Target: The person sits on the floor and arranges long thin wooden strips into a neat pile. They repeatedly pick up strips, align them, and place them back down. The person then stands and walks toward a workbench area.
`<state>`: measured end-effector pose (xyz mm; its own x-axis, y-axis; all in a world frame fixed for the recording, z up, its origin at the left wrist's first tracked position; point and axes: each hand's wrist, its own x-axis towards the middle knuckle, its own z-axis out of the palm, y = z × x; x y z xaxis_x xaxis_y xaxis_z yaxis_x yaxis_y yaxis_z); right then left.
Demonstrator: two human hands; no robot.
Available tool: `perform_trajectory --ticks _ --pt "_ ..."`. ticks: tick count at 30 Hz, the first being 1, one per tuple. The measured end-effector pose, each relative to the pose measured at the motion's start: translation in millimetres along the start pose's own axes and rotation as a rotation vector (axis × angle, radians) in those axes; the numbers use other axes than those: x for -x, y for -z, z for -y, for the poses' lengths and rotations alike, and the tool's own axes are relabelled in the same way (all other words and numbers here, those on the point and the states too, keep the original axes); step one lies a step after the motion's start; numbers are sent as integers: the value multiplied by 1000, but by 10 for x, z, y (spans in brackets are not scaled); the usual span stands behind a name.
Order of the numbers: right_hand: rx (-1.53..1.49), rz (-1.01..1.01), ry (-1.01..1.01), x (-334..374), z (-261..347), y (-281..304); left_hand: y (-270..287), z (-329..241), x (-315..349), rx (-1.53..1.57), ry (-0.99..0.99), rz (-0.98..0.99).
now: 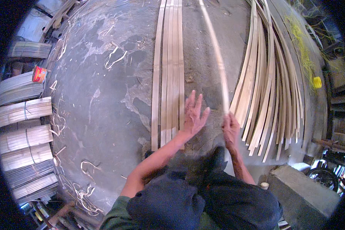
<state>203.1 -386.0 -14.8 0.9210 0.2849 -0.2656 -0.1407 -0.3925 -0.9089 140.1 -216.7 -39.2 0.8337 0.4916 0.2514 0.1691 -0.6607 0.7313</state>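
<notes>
Head view: right hand (pixel 230 130) grips a blurred strip (pixel 218 57), left hand (pixel 193 115) spread wide beside laid strips (pixel 168 73) mid-floor; the whipping strip could knock them askew

The left hand (pixel 193 115) is held open with the palm turned downward and the fingers (pixel 197 101) spread and extended forward, the forearm being stretched diagonally from the lower left of the head view, bare to the elbow below a rolled green sleeve. The right hand (pixel 230 129) is closed in a fist with the knuckles turned outward and the wrist kept straight, its bare forearm being raised almost vertically from the lower edge. Both arms are extended in front of a crouched body, and the two hands are set near each other but apart.
</notes>
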Motion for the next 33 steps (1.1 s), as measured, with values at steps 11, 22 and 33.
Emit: perform_trajectory --ticks 11,22,33 --pt "250 -404 289 -571 566 1690 323 726 -85 -502 9 77" --pt "921 -554 283 -1523 153 3421 317 668 -144 -535 23 115" --pt "1106 -468 309 -2151 103 4777 341 594 -177 -572 55 138"
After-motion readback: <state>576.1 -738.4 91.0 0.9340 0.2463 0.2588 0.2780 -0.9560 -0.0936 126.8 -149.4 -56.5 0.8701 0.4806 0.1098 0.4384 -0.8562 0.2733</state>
